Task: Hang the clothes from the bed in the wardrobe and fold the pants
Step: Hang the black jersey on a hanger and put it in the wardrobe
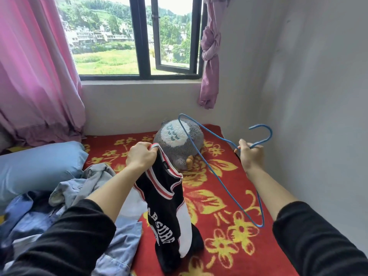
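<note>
My left hand (140, 155) grips the shoulder strap of a black sleeveless jersey (165, 208) with red-and-white trim and white lettering; the jersey hangs down and its hem touches the bed. My right hand (250, 154) holds a blue wire hanger (207, 164) by the neck below its hook, to the right of the jersey and apart from it. A heap of light blue and grey clothes (69, 206) lies on the bed at the lower left.
The bed carries a red blanket (223, 198) with yellow flowers. A grey plush toy (177, 144) sits behind the jersey, and a blue pillow (37, 166) lies at the left. Pink curtains (37, 76) flank the window (139, 36). A white wall (308, 96) runs along the right.
</note>
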`<state>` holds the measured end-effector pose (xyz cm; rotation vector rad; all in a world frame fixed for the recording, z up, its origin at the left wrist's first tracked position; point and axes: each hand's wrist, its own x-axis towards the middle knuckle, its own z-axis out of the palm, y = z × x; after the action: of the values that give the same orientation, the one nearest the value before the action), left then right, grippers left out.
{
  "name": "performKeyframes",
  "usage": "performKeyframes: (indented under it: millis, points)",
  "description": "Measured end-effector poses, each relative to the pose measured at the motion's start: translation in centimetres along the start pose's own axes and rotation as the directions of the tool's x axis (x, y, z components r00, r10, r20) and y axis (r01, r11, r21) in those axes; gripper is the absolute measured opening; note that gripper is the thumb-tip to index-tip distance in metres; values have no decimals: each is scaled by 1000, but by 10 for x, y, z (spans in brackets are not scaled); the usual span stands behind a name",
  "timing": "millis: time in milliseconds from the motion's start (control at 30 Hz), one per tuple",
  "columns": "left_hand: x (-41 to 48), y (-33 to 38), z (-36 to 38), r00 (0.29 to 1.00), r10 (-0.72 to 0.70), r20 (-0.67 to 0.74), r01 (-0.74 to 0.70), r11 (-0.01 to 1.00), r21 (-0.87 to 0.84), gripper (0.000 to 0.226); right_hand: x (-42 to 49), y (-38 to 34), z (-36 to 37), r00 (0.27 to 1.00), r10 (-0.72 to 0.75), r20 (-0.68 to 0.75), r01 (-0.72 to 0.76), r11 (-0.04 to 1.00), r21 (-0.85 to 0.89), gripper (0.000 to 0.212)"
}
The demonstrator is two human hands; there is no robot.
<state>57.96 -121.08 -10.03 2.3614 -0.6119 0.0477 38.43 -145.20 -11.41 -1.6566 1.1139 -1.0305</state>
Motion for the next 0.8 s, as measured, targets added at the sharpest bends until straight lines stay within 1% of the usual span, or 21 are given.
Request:
performKeyframes:
  millis: [67,167,267,333,467,533,600,667,733,767,800]
  points:
    - [3,-10,-5,1000,-11,-17,11,1000,6,28,-5,8,-2,998,-5,68,7,1000,-24,44]
    - [5,-20,-10,999,-19,-31,19,1000,13,26,-11,18,-4,984,-43,173,49,998,-31,38]
    - [4,-25,-12,999,-12,-51,13,1000,7,23,-19,19,-1,956,-68,285,100,990,-100,39]
    - [3,-24,-11,999,5,-42,-5,1000,1,22,-25,16,6,939,-81,335,136,980,-144,38]
    - [-6,-10,-9,996,84,-7,-84,996,6,24,-39,2,29,915,-157,371,251,942,-221,40]
    - [-12,0,-7,993,120,13,-120,993,3,24,-47,-5,40,904,-180,388,282,932,-226,42]
    - [-16,9,-5,987,153,41,-152,988,-24,25,-55,-12,51,882,-182,435,304,925,-229,39]
    - [-20,16,-1,974,204,96,-198,978,-66,28,-62,-16,59,853,-178,491,315,925,-213,38]
    - [-22,18,2,959,246,142,-234,968,-91,36,-68,-20,64,846,-162,508,288,941,-179,41]
    - [-22,16,3,955,252,157,-239,966,-97,35,-69,-22,64,846,-158,509,272,950,-156,42]
    - [-21,12,2,955,247,167,-233,967,-100,30,-69,-24,62,843,-167,512,273,952,-139,42]
